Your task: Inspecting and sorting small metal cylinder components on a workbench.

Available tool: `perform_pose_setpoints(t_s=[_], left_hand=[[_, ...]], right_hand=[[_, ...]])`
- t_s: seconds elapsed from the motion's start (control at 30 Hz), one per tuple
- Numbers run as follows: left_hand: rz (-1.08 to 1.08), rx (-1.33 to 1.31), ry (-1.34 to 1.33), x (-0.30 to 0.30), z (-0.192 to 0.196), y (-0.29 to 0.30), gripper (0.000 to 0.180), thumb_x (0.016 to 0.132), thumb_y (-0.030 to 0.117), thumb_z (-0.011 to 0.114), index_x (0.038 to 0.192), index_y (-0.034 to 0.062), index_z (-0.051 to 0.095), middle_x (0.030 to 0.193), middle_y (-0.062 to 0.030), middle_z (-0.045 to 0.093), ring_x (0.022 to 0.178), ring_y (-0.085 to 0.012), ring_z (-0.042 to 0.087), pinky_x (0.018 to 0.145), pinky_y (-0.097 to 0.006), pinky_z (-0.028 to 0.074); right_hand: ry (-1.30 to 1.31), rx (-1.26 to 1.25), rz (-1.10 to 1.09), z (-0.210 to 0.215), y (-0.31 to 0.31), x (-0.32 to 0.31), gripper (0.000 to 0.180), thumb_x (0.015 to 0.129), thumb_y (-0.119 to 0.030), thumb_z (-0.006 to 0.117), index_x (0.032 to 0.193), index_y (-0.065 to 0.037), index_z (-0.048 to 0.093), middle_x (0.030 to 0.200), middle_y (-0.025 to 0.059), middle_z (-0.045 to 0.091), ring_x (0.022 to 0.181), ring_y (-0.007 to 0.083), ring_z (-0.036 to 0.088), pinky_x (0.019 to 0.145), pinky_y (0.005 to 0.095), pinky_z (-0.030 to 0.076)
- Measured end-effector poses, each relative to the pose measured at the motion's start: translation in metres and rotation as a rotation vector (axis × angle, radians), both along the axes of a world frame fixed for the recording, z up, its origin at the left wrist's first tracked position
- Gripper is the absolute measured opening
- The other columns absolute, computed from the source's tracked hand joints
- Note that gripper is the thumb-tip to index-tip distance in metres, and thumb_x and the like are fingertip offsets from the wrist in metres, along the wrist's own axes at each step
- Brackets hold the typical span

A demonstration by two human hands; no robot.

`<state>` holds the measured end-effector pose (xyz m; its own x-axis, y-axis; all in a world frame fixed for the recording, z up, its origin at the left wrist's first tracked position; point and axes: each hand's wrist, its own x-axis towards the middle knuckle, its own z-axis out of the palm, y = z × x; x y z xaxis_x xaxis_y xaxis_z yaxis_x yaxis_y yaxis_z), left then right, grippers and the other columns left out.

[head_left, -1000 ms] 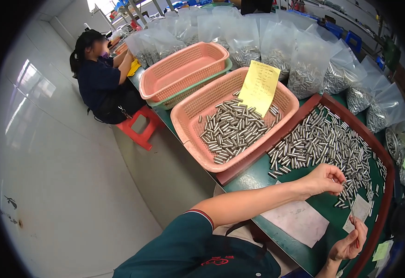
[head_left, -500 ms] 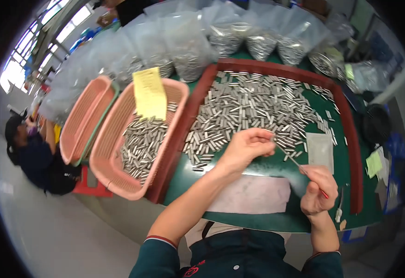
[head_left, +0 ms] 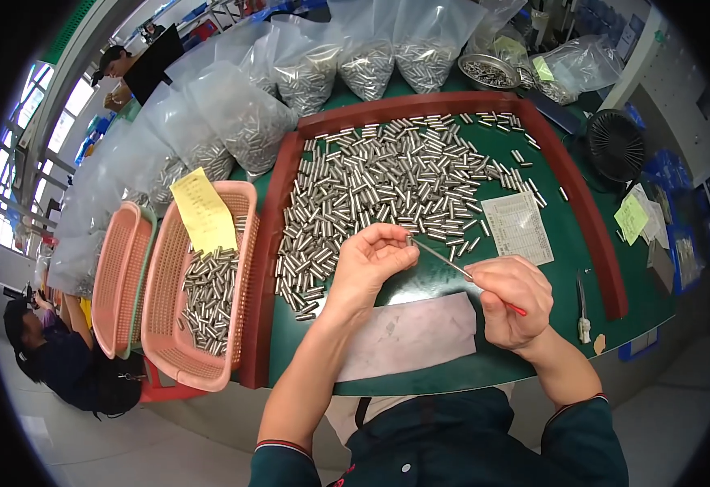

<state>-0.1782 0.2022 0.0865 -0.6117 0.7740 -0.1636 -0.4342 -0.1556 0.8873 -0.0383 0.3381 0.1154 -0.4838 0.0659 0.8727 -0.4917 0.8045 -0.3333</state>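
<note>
My left hand (head_left: 367,268) pinches a small metal pin (head_left: 409,240) between thumb and fingertips, above the front of a loose pile of metal pins (head_left: 387,183). In my right hand (head_left: 511,302) is a thin metal rod tool (head_left: 444,260) with a red end showing below the fingers. The tool slants up to the left, its tip at or very near the held pin. Whether the tip enters the pin I cannot tell. Under my hands lies a pale cloth (head_left: 407,337) on the green tabletop (head_left: 322,381).
A dark red wooden frame (head_left: 570,219) borders the pile. A printed card (head_left: 519,229) and tweezers (head_left: 581,304) lie at right, near a black fan (head_left: 615,146). Left stands a pink basket (head_left: 160,325) of pins with a yellow note (head_left: 203,209). Bags of pins (head_left: 306,77) line the back.
The head view has shifted, so the table sits further left and sharper. My right hand has come a little closer to my left. Both hands keep their hold.
</note>
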Motion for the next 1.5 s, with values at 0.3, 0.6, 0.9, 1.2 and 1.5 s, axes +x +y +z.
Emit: perform_pose_setpoints(t_s=[0.3,0.6,0.9,1.2,1.5], left_hand=[[0.177,-0.03,0.268,0.009,0.001,0.007,0.021,0.071,-0.005,0.066,0.087,-0.0022,0.053,0.081,-0.0044,0.058,0.069,-0.0057,0.057,0.063,-0.016,0.046],[0.195,-0.058,0.11,-0.003,0.0,0.001,0.018,0.075,0.0,0.065,0.089,0.0007,0.053,0.074,-0.0053,0.06,0.063,-0.0105,0.059,0.06,-0.02,0.048],[0.097,-0.089,0.016,-0.002,-0.001,-0.001,0.017,0.076,0.003,0.066,0.089,0.0031,0.054,0.072,-0.0037,0.061,0.062,-0.01,0.059,0.059,-0.019,0.047],[0.093,-0.081,0.031,-0.002,-0.002,0.001,0.017,0.075,0.002,0.066,0.087,0.0033,0.054,0.072,-0.0037,0.061,0.062,-0.0101,0.059,0.06,-0.019,0.047],[0.108,-0.003,0.066,0.0,-0.002,0.002,0.018,0.074,-0.002,0.065,0.086,0.0021,0.053,0.074,-0.0043,0.06,0.065,-0.0096,0.058,0.064,-0.02,0.048]], right_hand=[[-0.032,0.086,-0.028,-0.002,-0.001,-0.001,0.018,0.076,-0.016,0.064,0.086,-0.001,0.059,0.074,0.0078,0.06,0.063,0.0198,0.06,0.05,0.0274,0.046],[-0.025,0.142,0.012,0.005,-0.006,0.006,0.017,0.078,-0.017,0.062,0.087,-0.003,0.058,0.076,0.0079,0.06,0.067,0.021,0.062,0.054,0.0279,0.048],[-0.015,0.096,-0.012,-0.001,-0.002,0.0,0.018,0.075,-0.012,0.064,0.089,-0.002,0.058,0.076,0.0083,0.06,0.063,0.021,0.06,0.051,0.0277,0.045],[-0.014,0.085,-0.014,-0.002,-0.003,-0.002,0.018,0.073,-0.011,0.065,0.087,-0.001,0.059,0.074,0.0081,0.06,0.06,0.0202,0.058,0.048,0.0271,0.044],[-0.044,0.094,0.007,0.0,-0.003,-0.002,0.018,0.073,-0.011,0.065,0.086,-0.001,0.059,0.074,0.008,0.06,0.06,0.0198,0.059,0.048,0.0269,0.044]])
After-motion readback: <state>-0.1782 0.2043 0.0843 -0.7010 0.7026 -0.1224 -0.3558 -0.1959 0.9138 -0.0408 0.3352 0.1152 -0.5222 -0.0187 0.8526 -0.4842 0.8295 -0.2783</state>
